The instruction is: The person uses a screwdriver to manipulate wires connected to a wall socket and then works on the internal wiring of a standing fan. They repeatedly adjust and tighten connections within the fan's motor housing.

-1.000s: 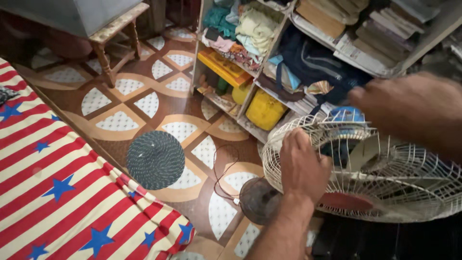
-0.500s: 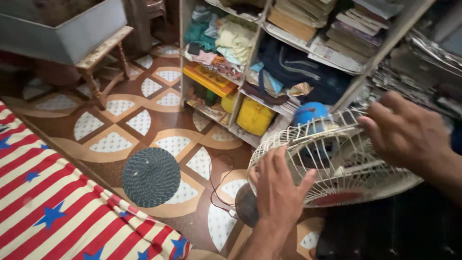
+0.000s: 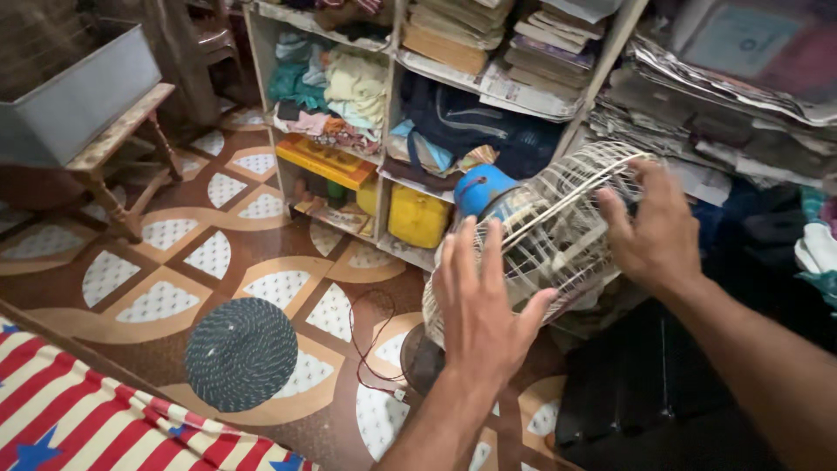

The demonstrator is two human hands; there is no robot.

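Note:
A standing fan with a white wire grille [image 3: 549,227] and a blue motor housing [image 3: 482,187] stands on a dark round base [image 3: 425,358] on the tiled floor. My left hand [image 3: 478,305] lies flat with fingers spread against the near left side of the grille. My right hand [image 3: 654,231] grips the grille's far right rim. The fan head is tilted and turned to face right. A thin cord [image 3: 362,344] trails from the base across the floor.
Open shelves [image 3: 397,105] behind the fan hold folded clothes, papers, a yellow container [image 3: 420,218] and an orange box. A round dark woven mat [image 3: 241,353] lies on the floor. A striped, starred cloth [image 3: 78,419] is at bottom left, a wooden stool with a grey box [image 3: 78,96] at top left.
The fan head has swung from facing up to facing right. My right hand moved onto its far rim, my left hand stayed on its near side. The view shifted right.

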